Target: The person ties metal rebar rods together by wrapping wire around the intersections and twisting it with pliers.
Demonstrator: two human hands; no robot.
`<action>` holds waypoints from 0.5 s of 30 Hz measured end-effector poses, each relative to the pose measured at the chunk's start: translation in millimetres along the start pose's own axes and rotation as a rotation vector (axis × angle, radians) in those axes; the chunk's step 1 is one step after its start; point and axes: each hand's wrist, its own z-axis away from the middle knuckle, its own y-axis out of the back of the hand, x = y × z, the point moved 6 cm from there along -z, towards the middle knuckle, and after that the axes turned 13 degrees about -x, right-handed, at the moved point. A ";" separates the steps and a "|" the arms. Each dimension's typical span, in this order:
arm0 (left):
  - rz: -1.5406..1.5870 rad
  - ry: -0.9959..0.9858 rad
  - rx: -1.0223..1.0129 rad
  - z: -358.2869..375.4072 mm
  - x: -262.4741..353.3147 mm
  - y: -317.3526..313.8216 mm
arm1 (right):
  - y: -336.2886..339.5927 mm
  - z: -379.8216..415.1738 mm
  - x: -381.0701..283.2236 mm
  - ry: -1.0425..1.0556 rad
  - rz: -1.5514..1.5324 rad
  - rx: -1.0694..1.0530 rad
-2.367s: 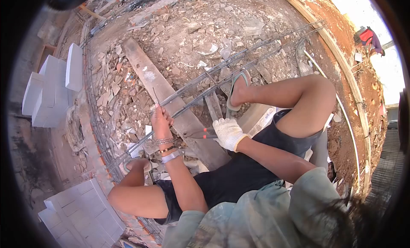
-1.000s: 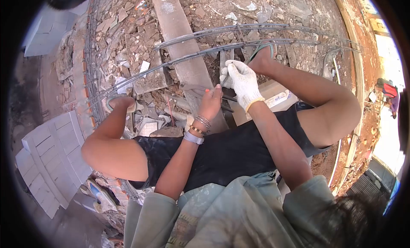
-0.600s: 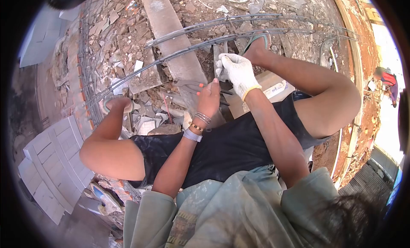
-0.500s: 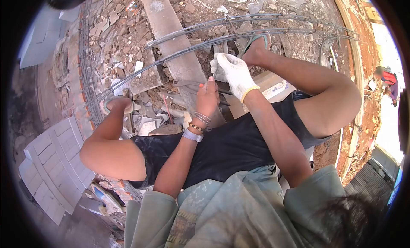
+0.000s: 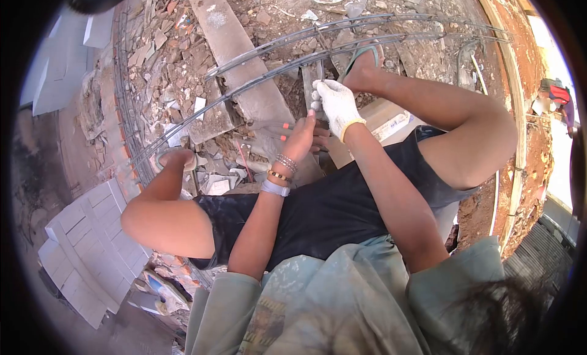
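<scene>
My left hand (image 5: 301, 138), bare with orange nails, bracelets and a pale watch, is closed around a dark metal tool (image 5: 269, 128). Motion smears the tool, so its exact kind does not show. Just to its right, my right hand (image 5: 337, 106) wears a white knitted glove with a yellow cuff. Its fingers are pinched together close to my left thumb, and whatever they hold is too small to make out. Beyond both hands, steel reinforcing bars (image 5: 278, 69) run across between my feet, above a grey plank (image 5: 235, 55).
Broken rubble (image 5: 165, 55) covers the ground ahead. A cardboard box (image 5: 382, 126) lies beside my right forearm. Grey stacked panels (image 5: 92, 233) stand at the left. A wooden board (image 5: 512, 110) edges the reddish soil at right, where another person (image 5: 557, 98) is at work.
My left hand has turned and shifted slightly right, with the tool and fingers now more blurred. My gloved hand has moved slightly down, staying pinched. The view has shifted slightly.
</scene>
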 end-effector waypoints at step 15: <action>-0.678 -0.489 0.532 -12.0 167.1 105.6 | 14.9 -35.9 -11.8 0.193 0.505 0.360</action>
